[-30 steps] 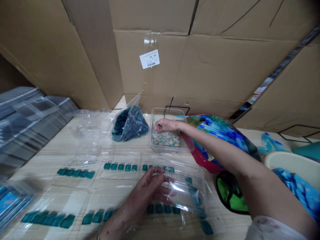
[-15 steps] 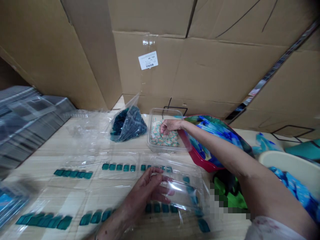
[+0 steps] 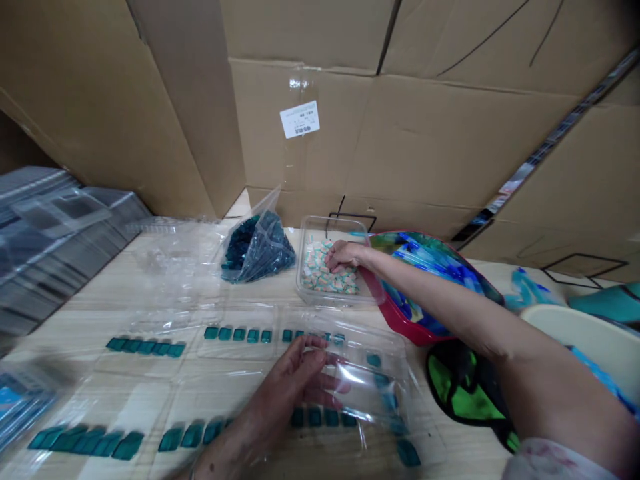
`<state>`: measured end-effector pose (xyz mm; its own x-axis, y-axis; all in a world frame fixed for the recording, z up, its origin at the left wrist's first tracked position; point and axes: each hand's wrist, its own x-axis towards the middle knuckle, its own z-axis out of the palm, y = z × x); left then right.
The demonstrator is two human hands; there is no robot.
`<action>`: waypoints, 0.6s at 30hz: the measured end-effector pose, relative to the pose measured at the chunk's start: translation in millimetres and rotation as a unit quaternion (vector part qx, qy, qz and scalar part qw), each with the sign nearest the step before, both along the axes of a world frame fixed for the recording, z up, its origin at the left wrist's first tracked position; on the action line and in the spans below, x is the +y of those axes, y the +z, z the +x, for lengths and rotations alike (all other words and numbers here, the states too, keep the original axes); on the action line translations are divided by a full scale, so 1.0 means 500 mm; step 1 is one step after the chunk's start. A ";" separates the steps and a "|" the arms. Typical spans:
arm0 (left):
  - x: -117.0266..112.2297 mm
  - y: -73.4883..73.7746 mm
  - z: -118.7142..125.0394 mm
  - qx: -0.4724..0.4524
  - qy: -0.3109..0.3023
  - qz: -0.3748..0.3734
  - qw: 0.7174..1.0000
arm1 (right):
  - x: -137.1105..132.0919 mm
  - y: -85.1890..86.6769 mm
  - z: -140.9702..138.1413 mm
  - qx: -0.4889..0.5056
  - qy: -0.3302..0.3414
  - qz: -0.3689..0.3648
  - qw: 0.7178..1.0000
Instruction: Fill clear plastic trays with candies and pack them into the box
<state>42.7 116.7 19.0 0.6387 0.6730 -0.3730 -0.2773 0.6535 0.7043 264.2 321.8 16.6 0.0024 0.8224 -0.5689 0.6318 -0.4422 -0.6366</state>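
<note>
Reaching into a clear plastic tub [image 3: 333,301] on the wood-grain tabletop [image 3: 95,320], the right hand [image 3: 344,255] is dipping among pale speckled tiles [image 3: 317,267], its fingers curled downward, though whether they are clamped on a tile cannot be told. The left hand [image 3: 295,390] is resting on a clear blister tray [image 3: 370,350], its fingers spread apart. Several rows of teal tiles [image 3: 237,335] are lying in trays across the tabletop, while the tub and a plastic bag of dark teal tiles [image 3: 260,250] are holding many more pieces. Flanking this work are a stack of clear trays [image 3: 60,227] and a red-rimmed basin [image 3: 400,323], with cardboard sheets [image 3: 400,133] standing behind.
</note>
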 end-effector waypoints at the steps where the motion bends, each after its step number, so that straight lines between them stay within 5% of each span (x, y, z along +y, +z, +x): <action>1: 0.000 0.000 0.000 0.000 -0.001 0.001 1.000 | -0.002 0.001 -0.001 -0.008 0.004 0.000 1.000; 11: -0.001 0.000 -0.001 0.007 -0.004 0.004 1.000 | -0.010 0.002 -0.019 -0.113 0.069 0.037 0.991; 18: -0.001 -0.003 -0.002 -0.002 0.000 -0.001 1.000 | 0.001 0.007 -0.001 -0.061 0.049 0.060 0.995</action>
